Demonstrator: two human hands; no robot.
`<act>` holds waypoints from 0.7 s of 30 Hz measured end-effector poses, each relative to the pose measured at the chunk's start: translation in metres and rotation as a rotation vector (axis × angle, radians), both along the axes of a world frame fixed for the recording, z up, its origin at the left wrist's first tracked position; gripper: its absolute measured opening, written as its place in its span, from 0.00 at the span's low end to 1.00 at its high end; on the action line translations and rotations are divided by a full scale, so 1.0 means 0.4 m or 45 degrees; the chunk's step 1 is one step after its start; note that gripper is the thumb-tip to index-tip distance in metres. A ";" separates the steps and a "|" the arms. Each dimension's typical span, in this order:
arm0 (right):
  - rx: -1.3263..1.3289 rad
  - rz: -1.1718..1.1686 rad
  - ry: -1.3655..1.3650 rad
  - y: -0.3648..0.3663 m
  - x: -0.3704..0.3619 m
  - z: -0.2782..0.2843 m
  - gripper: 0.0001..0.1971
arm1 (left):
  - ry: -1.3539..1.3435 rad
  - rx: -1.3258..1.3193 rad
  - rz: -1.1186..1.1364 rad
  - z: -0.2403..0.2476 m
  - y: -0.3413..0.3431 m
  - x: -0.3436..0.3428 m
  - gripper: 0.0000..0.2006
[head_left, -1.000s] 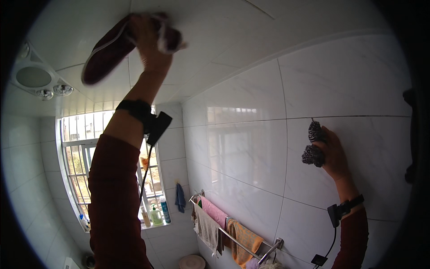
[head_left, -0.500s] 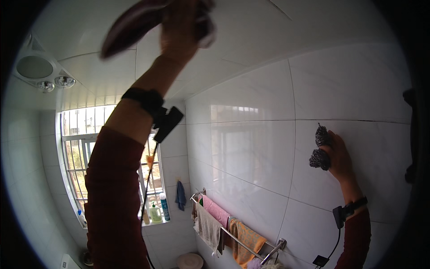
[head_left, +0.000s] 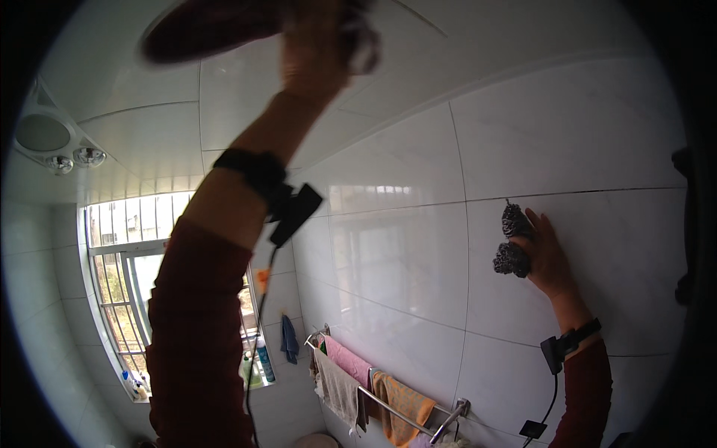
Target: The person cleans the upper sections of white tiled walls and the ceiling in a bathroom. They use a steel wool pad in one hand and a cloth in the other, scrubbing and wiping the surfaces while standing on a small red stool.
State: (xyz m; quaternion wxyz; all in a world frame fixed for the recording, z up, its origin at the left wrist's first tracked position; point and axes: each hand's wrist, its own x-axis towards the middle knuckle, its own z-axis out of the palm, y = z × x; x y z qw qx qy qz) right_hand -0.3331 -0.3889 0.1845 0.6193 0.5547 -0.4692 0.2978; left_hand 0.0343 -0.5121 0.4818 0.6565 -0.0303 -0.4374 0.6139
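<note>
High up by the ceiling, my left hand (head_left: 315, 63) is closed on a dark purple cloth (head_left: 216, 30), which spreads out to the left of it. Both are smeared by motion, and the top of the hand reaches the picture's upper edge. On the right, my right hand (head_left: 549, 261) is against the white tiled wall (head_left: 396, 261). Its fingers are wrapped round a grey steel wool scourer (head_left: 511, 259), pinched so that one lump shows below and another sticks out above the thumb. Whether it is one pad or two I cannot tell.
Below, a metal towel rack (head_left: 399, 409) carries a grey, a pink and an orange towel (head_left: 403, 403). A barred window (head_left: 123, 276) is on the left, with bottles (head_left: 265, 362) on its sill. A blue cloth (head_left: 288, 340) hangs beside it. A ceiling heater lamp (head_left: 45, 134) is at upper left.
The view has turned a little, so wall, window and rack sit further left. My left hand with the cloth has shifted right across the ceiling. My right hand keeps its hold on the scourer.
</note>
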 end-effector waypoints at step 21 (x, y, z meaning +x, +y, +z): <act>-0.025 0.073 -0.066 -0.004 -0.008 -0.015 0.17 | -0.287 0.507 -0.478 -0.052 -0.053 -0.067 0.32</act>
